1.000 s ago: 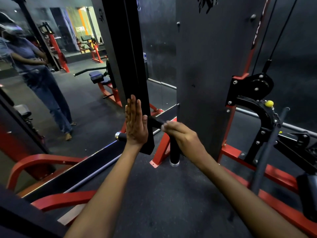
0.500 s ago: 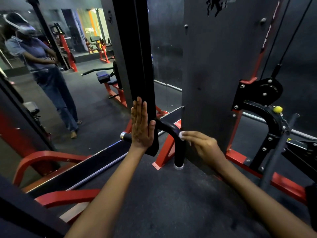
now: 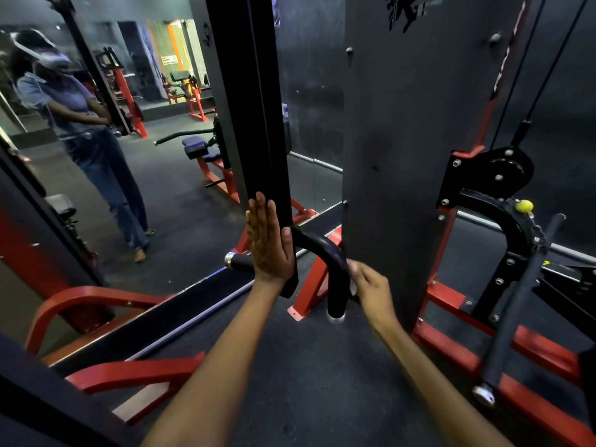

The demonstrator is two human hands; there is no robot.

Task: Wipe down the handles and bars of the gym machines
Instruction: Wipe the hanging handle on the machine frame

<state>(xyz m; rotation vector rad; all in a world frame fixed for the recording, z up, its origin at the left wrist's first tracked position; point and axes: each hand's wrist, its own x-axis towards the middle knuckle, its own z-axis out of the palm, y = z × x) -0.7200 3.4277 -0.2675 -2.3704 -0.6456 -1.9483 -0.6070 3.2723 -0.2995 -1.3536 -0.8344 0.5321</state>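
Left hand flat against the black upright post, fingers straight and pressed together, thumb out to the side touching the post edge. Palm side hidden; the hand covers the middle of the left part of the curved black handle bar, only its chrome-capped left end sticks out past the hand.

Right hand at the right side of the bar's down-turned leg, fingers curled and pinching a small white cloth against the bar. Cloth mostly hidden by fingers and bar, only a pale blurred scrap shows; cannot tell its full shape. Fingertips motion-blurred.

The bar arcs from the post rightward and drops to a chrome bottom cap, just in front of the dark weight-stack shroud panel. How the bar mounts behind the post is hidden.

Panel top has a black cut-out logo, cut off by the frame edge, not readable. Red lettering runs down the red frame column at right, too blurred to read. Black cable pulley housing with a yellow knob at right; a second black bar leans beside it, lower end chrome.

Mirror at left reflects a person in blue top and jeans, headset worn; a small white sign in the reflection, text unreadable. Red frame tubes at lower left cut off by the frame edge. Dark rubber floor under both forearms.
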